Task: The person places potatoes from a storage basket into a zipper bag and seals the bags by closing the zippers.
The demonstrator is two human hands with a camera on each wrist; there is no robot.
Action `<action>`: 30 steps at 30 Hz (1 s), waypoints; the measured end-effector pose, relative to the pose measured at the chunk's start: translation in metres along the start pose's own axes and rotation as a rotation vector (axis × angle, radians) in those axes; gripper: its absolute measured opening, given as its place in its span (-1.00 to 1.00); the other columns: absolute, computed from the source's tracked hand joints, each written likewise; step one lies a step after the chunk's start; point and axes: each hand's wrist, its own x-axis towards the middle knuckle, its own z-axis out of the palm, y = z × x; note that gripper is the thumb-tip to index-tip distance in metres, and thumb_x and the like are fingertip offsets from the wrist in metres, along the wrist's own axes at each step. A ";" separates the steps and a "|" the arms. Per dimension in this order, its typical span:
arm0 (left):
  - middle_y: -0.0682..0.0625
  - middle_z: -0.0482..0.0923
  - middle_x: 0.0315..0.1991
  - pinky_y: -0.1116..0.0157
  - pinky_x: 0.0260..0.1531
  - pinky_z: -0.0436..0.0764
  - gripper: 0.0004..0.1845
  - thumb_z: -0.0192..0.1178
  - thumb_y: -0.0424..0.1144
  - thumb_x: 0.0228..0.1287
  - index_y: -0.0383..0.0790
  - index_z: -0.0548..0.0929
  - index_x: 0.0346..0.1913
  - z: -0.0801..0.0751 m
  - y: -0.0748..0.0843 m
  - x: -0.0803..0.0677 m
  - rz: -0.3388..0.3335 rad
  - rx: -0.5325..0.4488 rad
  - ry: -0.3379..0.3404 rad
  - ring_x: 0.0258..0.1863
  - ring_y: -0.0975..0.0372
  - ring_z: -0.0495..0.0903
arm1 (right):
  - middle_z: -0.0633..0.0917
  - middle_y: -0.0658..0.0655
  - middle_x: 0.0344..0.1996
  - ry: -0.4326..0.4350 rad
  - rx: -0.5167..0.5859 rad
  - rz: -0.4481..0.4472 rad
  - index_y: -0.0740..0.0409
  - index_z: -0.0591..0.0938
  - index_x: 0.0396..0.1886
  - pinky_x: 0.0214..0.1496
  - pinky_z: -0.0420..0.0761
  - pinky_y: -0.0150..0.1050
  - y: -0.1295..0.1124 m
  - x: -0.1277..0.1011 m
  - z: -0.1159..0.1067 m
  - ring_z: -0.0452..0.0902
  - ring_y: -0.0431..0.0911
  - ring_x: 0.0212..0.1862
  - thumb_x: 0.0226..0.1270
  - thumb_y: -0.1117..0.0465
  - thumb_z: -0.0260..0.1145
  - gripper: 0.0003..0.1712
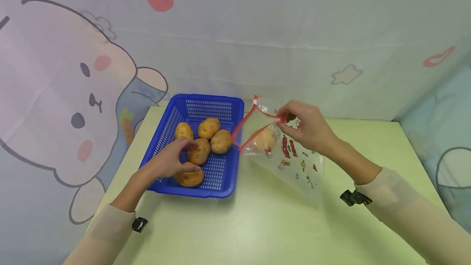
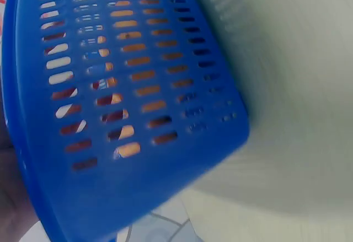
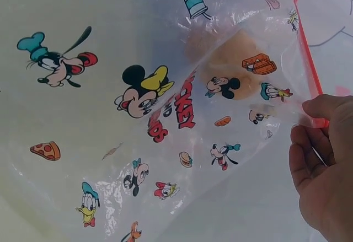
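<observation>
A blue plastic basket (image 1: 231,183) holds several brown potatoes (image 1: 221,142). My left hand (image 1: 170,159) reaches over its left side, thumb and fingers spread apart. The fingertips overlap a middle potato (image 1: 200,152), and the thumb lies over the front potato (image 1: 191,178). In the left wrist view the basket wall (image 2: 127,187) hides most of that hand. My right hand (image 1: 307,126) pinches the red zip edge of a clear zip bag (image 1: 294,167) printed with cartoon figures. The bag's mouth gapes toward the basket, and a potato (image 1: 265,139) shows through its plastic.
Basket and bag are side by side over a pale green table (image 1: 265,224). A printed cloth (image 1: 235,32) hangs right behind the table's far edge and continues along both sides. Dark buckles (image 1: 356,198) sit by both sleeves.
</observation>
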 end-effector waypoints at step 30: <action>-0.09 0.60 0.13 -0.08 0.18 0.59 -0.37 0.59 -0.08 0.22 -0.27 0.61 0.27 -0.004 -0.015 -0.021 -0.083 0.049 -0.188 0.09 0.03 0.58 | 0.75 0.03 -0.25 -0.091 -0.009 0.036 0.20 0.71 -0.13 -0.17 0.70 -0.18 0.003 -0.011 0.005 0.67 -0.07 -0.23 0.29 0.41 0.53 -0.78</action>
